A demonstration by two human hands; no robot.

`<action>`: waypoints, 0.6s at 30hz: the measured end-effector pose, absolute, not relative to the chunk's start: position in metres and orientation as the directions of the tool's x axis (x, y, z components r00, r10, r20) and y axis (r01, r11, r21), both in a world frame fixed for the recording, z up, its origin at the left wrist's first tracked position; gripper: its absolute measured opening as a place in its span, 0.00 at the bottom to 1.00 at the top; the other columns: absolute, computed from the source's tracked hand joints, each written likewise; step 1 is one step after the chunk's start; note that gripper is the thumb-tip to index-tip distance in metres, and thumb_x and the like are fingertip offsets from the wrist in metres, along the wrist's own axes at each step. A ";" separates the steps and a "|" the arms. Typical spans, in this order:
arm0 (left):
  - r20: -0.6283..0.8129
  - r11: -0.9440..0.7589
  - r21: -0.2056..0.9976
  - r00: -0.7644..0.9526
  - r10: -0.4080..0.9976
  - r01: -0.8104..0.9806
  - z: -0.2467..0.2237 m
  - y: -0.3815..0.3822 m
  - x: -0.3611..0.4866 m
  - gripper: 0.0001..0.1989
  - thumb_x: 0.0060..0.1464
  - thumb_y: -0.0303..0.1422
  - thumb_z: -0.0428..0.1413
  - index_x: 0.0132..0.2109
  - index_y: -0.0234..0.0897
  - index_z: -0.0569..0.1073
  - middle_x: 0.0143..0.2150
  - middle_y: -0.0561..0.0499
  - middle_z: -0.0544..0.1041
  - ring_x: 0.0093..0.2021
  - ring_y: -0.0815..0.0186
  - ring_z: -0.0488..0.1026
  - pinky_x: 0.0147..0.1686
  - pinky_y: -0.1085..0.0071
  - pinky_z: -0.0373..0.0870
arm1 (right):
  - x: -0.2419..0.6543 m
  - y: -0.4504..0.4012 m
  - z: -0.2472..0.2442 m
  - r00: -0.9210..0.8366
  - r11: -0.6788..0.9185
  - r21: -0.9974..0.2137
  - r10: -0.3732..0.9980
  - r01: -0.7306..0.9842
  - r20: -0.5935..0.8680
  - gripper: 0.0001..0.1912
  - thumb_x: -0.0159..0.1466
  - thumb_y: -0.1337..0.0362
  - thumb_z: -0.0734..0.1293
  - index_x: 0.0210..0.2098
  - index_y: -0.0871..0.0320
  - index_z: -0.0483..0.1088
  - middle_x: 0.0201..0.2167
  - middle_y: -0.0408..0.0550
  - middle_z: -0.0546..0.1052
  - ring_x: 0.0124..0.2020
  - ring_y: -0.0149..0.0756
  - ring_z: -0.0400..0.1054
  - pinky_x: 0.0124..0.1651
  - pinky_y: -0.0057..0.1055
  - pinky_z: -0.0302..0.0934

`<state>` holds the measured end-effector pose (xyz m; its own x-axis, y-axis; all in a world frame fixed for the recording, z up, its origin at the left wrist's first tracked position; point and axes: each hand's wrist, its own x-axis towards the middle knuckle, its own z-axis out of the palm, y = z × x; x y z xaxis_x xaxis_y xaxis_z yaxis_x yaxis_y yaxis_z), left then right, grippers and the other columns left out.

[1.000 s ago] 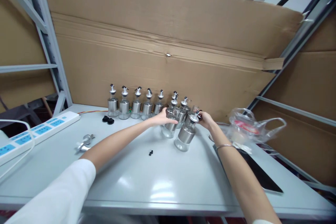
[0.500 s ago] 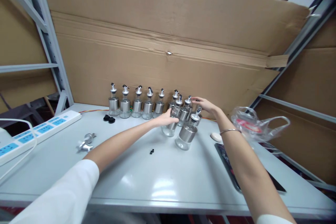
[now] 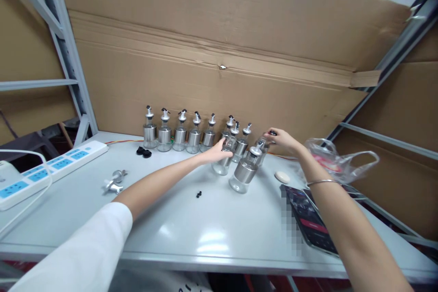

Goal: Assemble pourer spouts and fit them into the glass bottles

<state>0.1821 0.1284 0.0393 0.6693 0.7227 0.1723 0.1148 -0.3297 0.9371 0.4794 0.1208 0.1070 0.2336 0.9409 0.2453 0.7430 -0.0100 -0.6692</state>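
Several glass bottles with steel bands and pourer tops, such as the leftmost bottle (image 3: 149, 134), stand in a row along the cardboard. My left hand (image 3: 219, 151) is wrapped round a bottle (image 3: 221, 165) right of the middle. At the right end of the group, my right hand (image 3: 278, 138) has its fingers closed at the top of another bottle (image 3: 263, 153), near a small black part. Between the hands and nearer the front, a bottle (image 3: 245, 171) stands untouched. Tiny black pieces (image 3: 199, 194) lie on the table in front of the bottles.
A white power strip (image 3: 58, 169) with a cable lies at the left. Black caps (image 3: 143, 152) and metal pourers (image 3: 114, 182) are near it. To the right are a white round object (image 3: 282, 177), a tablet (image 3: 310, 219) and a clear plastic bag (image 3: 337, 162).
My right hand has moved right and closed at the top of the rightmost bottle. My left hand stays on its bottle. The view has shifted slightly, and more of the tablet shows.
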 end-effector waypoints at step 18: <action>0.132 -0.298 0.947 0.704 0.698 0.117 0.041 0.113 0.170 0.38 0.45 0.36 0.60 0.61 0.33 0.55 0.66 0.36 0.55 0.62 0.51 0.59 0.61 0.55 0.57 | 0.428 0.081 0.086 0.143 0.177 -0.944 0.964 0.278 0.222 0.18 0.46 0.54 0.76 0.28 0.57 0.69 0.33 0.45 0.77 0.31 0.32 0.67 0.30 0.25 0.62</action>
